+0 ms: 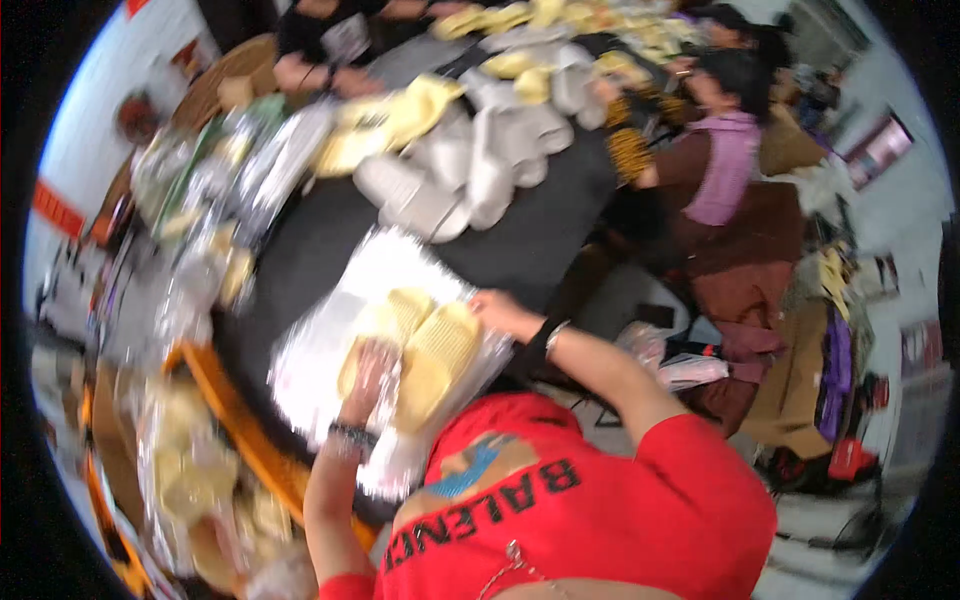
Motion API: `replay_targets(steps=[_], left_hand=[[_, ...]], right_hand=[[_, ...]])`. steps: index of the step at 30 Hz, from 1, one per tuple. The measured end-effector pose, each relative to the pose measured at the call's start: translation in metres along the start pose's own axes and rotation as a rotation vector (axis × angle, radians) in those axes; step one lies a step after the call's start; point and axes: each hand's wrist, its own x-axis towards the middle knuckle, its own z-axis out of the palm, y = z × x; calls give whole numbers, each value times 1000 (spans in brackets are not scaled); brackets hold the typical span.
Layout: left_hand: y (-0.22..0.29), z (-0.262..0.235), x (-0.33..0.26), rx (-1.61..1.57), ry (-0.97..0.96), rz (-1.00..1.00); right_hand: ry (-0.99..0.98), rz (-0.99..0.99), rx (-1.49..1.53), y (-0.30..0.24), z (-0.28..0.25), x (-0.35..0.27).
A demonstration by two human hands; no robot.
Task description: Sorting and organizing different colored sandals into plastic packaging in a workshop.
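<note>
A pair of pale yellow slippers (436, 353) lies side by side on a stack of clear plastic bags (330, 318) at the near edge of the black table. My left hand (370, 385) is over the left slipper with its fingers curled onto it, a strip of film beside the palm; motion blurs the fingertips. At the slippers' upper right, my right hand (498, 312) has its fingers pinched together on the edge of the plastic bag.
Grey slippers (430, 195) and yellow ones (390, 120) are heaped farther back on the black table (300, 245). Bagged slippers (250, 170) line its left side. An orange-rimmed bin (215, 385) with yellow slippers stands at near left. Co-workers (725, 150) are across and to the right.
</note>
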Motion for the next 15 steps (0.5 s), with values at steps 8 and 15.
replay_targets(steps=[8, 15], left_hand=[[22, 27, 50, -220, -275, -534], [33, 27, 53, -157, 187, -656]], right_hand=[[-14, 214, 102, 1, -15, -3], [-90, 193, 233, -19, -2, 5]])
